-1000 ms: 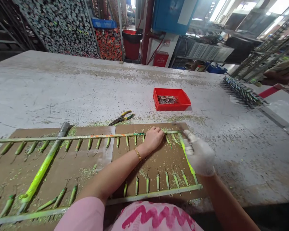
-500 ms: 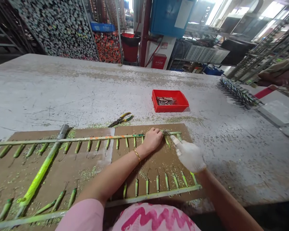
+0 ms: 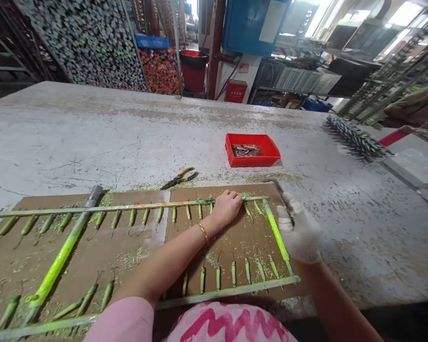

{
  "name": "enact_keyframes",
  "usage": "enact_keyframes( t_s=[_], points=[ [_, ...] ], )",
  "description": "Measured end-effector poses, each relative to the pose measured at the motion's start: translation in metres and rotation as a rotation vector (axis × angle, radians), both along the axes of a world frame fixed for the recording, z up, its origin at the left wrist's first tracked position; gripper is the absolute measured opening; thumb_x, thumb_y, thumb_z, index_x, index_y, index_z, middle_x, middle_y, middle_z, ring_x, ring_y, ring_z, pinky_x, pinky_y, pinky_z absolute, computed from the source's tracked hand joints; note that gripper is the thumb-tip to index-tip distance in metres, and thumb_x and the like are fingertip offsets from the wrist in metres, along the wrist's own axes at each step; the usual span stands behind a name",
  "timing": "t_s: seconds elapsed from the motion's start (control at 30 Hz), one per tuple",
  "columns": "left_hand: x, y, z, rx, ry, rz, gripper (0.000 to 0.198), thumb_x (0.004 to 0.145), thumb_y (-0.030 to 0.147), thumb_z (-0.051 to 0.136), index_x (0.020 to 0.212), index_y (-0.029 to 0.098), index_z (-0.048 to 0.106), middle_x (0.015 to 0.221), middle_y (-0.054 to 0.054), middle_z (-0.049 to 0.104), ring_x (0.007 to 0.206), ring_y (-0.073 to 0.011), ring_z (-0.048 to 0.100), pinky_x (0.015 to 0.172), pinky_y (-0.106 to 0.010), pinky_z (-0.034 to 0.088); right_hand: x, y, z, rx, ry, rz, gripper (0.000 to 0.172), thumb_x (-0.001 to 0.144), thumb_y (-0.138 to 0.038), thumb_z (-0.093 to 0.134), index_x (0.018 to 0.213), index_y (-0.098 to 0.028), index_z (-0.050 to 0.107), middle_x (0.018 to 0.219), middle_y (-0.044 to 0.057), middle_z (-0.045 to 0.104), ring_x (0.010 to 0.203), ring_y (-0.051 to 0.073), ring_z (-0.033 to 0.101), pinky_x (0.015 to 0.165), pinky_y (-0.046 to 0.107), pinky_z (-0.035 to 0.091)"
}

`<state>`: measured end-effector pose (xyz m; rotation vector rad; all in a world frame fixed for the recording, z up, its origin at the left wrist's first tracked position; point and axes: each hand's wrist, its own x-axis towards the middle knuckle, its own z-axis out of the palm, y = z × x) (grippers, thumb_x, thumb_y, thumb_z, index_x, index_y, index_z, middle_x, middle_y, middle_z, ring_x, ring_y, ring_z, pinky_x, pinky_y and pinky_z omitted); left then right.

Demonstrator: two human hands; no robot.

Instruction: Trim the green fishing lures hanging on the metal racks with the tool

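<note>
A paint-flecked metal rack frame (image 3: 235,287) lies flat, with several yellow-green hooked pieces (image 3: 233,271) attached along its two rails. My bare left hand (image 3: 227,207) is closed over the far rail, toward its right end. My gloved right hand (image 3: 299,235), smeared by motion, grips a slim dark metal tool (image 3: 278,186) with a bent tip; its exact kind I cannot make out. The hand and tool are just right of the bright yellow crossbar (image 3: 277,233), apart from the far rail. Close to the left hand, two thin green pieces (image 3: 248,211) hang askew.
Brown cardboard (image 3: 196,240) under the frame is strewn with paint chips. Pliers (image 3: 180,178) lie beyond it. Behind them stands a red tray (image 3: 253,149) of small metal bits. At far right are a bristly metal bundle (image 3: 356,137) and a person's arm (image 3: 415,107).
My right hand has moved right and slightly toward me, taking the tool off the far rail's end. My left hand stays in place.
</note>
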<state>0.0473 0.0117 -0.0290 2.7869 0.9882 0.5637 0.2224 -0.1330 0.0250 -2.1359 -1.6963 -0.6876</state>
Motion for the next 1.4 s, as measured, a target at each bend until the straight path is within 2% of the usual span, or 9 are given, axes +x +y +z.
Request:
enact_keyframes(
  t_s=[0.17,0.33,0.5,0.67,0.83,0.97,1.13,1.3,1.4],
  points=[
    [0.000,0.000,0.001,0.004,0.011,-0.005,0.025,0.102,0.024,0.050,0.089,0.018,0.071,0.088,-0.009,0.067,0.089,-0.0224,0.057,0.070,-0.032,0.043,-0.002,0.001,0.000,-0.223,-0.049,0.144,0.046,0.092,-0.023,0.053,0.136,-0.030,0.064,0.070,0.000,0.068,0.058,0.015,0.057,0.058,0.027,0.035],
    [-0.001,-0.001,0.002,0.007,-0.004,-0.005,0.025,0.102,0.024,0.050,0.089,0.018,0.071,0.088,-0.009,0.066,0.090,-0.0224,0.057,0.071,-0.032,0.044,-0.003,-0.001,0.001,0.111,0.027,-0.053,0.042,0.097,-0.030,0.051,0.136,-0.019,0.063,0.084,0.008,0.073,0.070,0.019,0.064,0.066,0.028,0.041],
    [-0.001,0.000,0.001,-0.009,-0.008,-0.007,0.023,0.101,0.024,0.051,0.091,0.018,0.071,0.089,-0.010,0.066,0.089,-0.0224,0.057,0.071,-0.032,0.044,-0.003,0.000,-0.001,-0.262,-0.054,0.128,0.047,0.091,-0.021,0.054,0.137,-0.029,0.062,0.070,0.000,0.068,0.057,0.016,0.057,0.056,0.027,0.034],
    [0.000,0.000,-0.001,-0.022,-0.020,-0.001,0.023,0.101,0.023,0.051,0.090,0.018,0.071,0.088,-0.010,0.066,0.091,-0.0234,0.056,0.071,-0.033,0.044,-0.003,-0.003,0.002,0.060,0.013,-0.040,0.044,0.099,-0.031,0.051,0.140,-0.018,0.061,0.086,0.009,0.073,0.071,0.020,0.064,0.067,0.029,0.042],
    [0.000,0.000,-0.001,-0.001,0.005,-0.012,0.023,0.101,0.024,0.051,0.090,0.018,0.070,0.088,-0.010,0.066,0.089,-0.0228,0.057,0.070,-0.032,0.044,-0.004,-0.004,0.001,-0.276,0.014,0.111,0.043,0.095,-0.024,0.051,0.136,-0.028,0.064,0.072,0.001,0.069,0.059,0.016,0.060,0.058,0.026,0.038],
    [-0.001,-0.001,0.000,0.017,0.008,-0.013,0.023,0.101,0.024,0.050,0.091,0.018,0.069,0.090,-0.010,0.066,0.090,-0.0234,0.056,0.070,-0.033,0.044,-0.001,-0.008,0.001,0.082,0.110,0.007,0.044,0.099,-0.033,0.050,0.139,-0.018,0.060,0.100,0.012,0.075,0.082,0.021,0.068,0.075,0.029,0.046],
    [-0.001,-0.002,0.005,-0.025,0.029,-0.015,0.019,0.100,0.023,0.053,0.092,0.018,0.070,0.091,-0.010,0.066,0.091,-0.0234,0.056,0.071,-0.033,0.045,-0.003,-0.006,-0.002,-0.174,0.021,0.134,0.042,0.095,-0.025,0.052,0.134,-0.027,0.065,0.069,0.001,0.069,0.056,0.016,0.059,0.058,0.027,0.039],
    [0.000,-0.002,0.004,-0.015,0.020,-0.014,0.022,0.101,0.022,0.050,0.092,0.018,0.070,0.089,-0.010,0.066,0.091,-0.0240,0.056,0.071,-0.033,0.045,-0.003,-0.010,0.002,0.145,0.116,0.029,0.043,0.098,-0.032,0.053,0.138,-0.017,0.062,0.100,0.011,0.076,0.079,0.020,0.068,0.073,0.028,0.047],
    [0.000,-0.002,0.003,0.002,0.025,-0.009,0.021,0.101,0.023,0.051,0.092,0.018,0.069,0.090,-0.010,0.066,0.091,-0.0241,0.056,0.069,-0.033,0.044,-0.002,-0.011,0.000,-0.015,0.026,0.079,0.041,0.095,-0.025,0.052,0.133,-0.021,0.066,0.079,0.005,0.073,0.063,0.018,0.062,0.062,0.028,0.042]
  ],
)
